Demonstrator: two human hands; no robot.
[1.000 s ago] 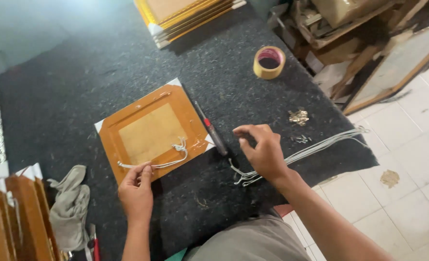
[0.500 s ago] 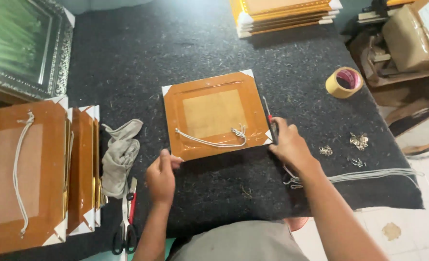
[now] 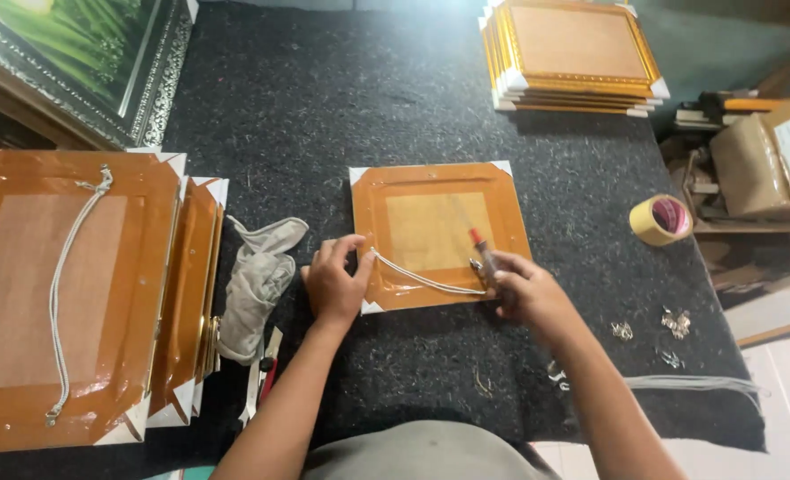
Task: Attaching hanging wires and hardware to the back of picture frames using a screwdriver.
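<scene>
Near edge: a bundle of white cords (image 3: 693, 384) is lying on the dark mat (image 3: 368, 98) at the right, with small metal clips (image 3: 670, 324) scattered just beyond it. At the left, scissors (image 3: 266, 378) are lying beside a grey glove (image 3: 257, 280).

Middle: the left hand (image 3: 334, 283) is pressing on the near left corner of the frame (image 3: 439, 233), fingers closed lightly on the end of a white cord (image 3: 426, 280) that is running across the frame's lower edge. The right hand (image 3: 524, 289) is curled around a screwdriver (image 3: 482, 253) with a red collar, its shaft angling up over the backing; the tip's exact contact point is hidden.

The frame is lying face down at the mat's centre, 1 piece, backed in brown paper and tape with white corner guards. It is looking light and rigid, but the paper backing is probably easy to puncture; the taped border and corners seem the safest places to take hold. The cord is soft and limp.

Left: 2 or more finished frames (image 3: 75, 293), backs up, 1 carrying a hanging cord. Right: a tape roll (image 3: 661, 220).

Far: a stack of gold frames (image 3: 577, 58), and a framed green picture (image 3: 84, 62) at the upper left.
</scene>
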